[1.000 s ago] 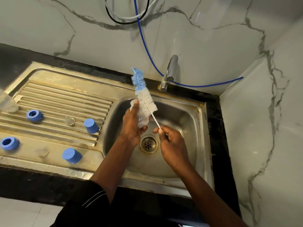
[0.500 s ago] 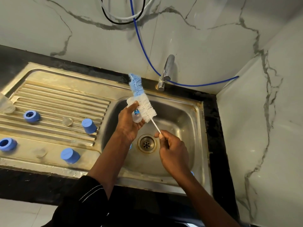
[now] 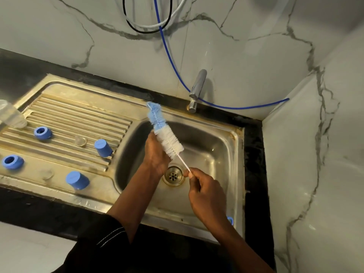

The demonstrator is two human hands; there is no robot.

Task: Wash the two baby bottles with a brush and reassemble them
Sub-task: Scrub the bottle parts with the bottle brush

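Hidden now behind the brush [image 3: 170, 143] is the clear piece earlier seen in the left hand [image 3: 154, 156], whose grip cannot be told. Left of the drain [image 3: 173, 175], a bottle [image 3: 11, 116], blue rings [image 3: 42, 133] and caps [image 3: 103, 148] are laid on the steel drainboard [image 3: 78, 115]. Right of it, the brush stem is pinched by the right hand [image 3: 206, 192], with the marble wall [image 3: 236, 46] beyond.

Caps [image 3: 103, 148] and rings [image 3: 42, 133] sit on drainboard [image 3: 78, 115] left of basin [image 3: 212, 146].

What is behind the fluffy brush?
The left hand is right behind the white bristles of the bottle brush. The drain lies below its thin handle, which the right hand pinches. Whatever the left hand may hold is covered by the bristles and the hand itself.
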